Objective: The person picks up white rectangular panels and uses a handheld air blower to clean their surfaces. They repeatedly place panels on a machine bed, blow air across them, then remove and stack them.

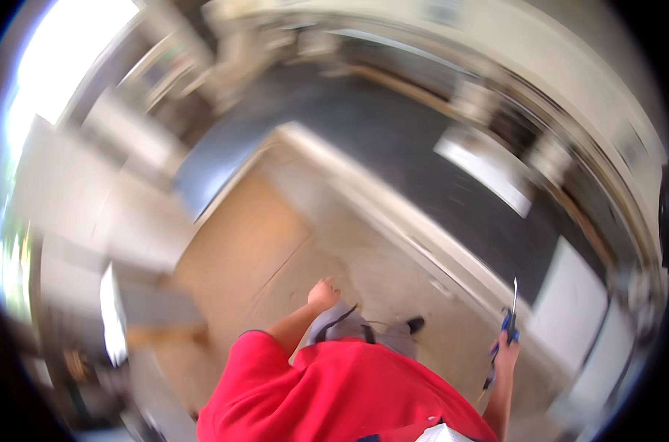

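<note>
My right hand, at the lower right, is wrapped round the handle of a blue-and-black hand tool. A slender metal tip points up and away from the tool's body. Below the grip, a dark lower part ends in a thin yellowish piece; its exact kind is unclear. My left hand hangs in front of my body with its fingers curled in, and nothing shows in it. Beneath that hand are my grey trousers and the concrete floor.
A large dark surface with a pale raised edge runs diagonally ahead and to the right. White panels stand at the right, and a white sheet lies farther off. At the left is a blurred grey-topped block. Motion smears the surroundings.
</note>
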{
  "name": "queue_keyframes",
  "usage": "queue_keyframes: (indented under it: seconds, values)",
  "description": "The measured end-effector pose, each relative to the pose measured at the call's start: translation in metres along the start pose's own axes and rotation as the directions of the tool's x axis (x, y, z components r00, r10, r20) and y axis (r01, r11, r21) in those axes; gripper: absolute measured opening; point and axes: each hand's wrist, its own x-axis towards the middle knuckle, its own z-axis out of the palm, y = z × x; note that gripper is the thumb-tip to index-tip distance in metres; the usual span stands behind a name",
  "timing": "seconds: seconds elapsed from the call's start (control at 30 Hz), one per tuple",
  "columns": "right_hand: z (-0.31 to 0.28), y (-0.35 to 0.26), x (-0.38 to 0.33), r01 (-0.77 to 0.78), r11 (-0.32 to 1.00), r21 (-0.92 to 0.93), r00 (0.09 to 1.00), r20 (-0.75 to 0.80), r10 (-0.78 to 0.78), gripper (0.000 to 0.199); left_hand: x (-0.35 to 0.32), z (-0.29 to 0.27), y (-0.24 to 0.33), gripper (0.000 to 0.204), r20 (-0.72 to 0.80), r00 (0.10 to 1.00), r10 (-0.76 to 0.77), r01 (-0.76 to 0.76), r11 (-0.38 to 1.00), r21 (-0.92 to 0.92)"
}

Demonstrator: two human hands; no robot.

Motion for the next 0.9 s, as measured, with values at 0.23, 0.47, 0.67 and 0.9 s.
queue_keyframes:
  seconds: [0.23, 0.47, 0.67, 0.9]
  values:
    - [0.275, -0.156, -0.038, 0.182, 0.983, 0.005, 0.759, 0.635, -0.144, 0.030, -0.146, -0.003, -0.327, 0.055, -0.248, 0.668, -0.702, 0.452, 0.647, -0.614]
    - [0.531, -0.295, -0.079, -0.161, 0.976, 0.149, 0.505, 0.862, -0.048, 0.047, -0.189, 0.066, -0.452, 0.058, 0.035, 0.373, -0.927, 0.372, 0.116, -0.921]
    - [0.700, -0.363, -0.145, -0.183, 0.979, 0.090, 0.390, 0.921, -0.012, 0.041, -0.179, 0.008, -0.516, 0.052, 0.087, 0.280, -0.956, 0.074, -0.069, -0.995]
    - [0.869, -0.400, -0.250, 0.060, 0.998, 0.037, 0.264, 0.963, -0.052, 0.037, -0.204, -0.141, -0.607, 0.031, 0.196, 0.133, -0.971, -0.439, -0.236, -0.867]
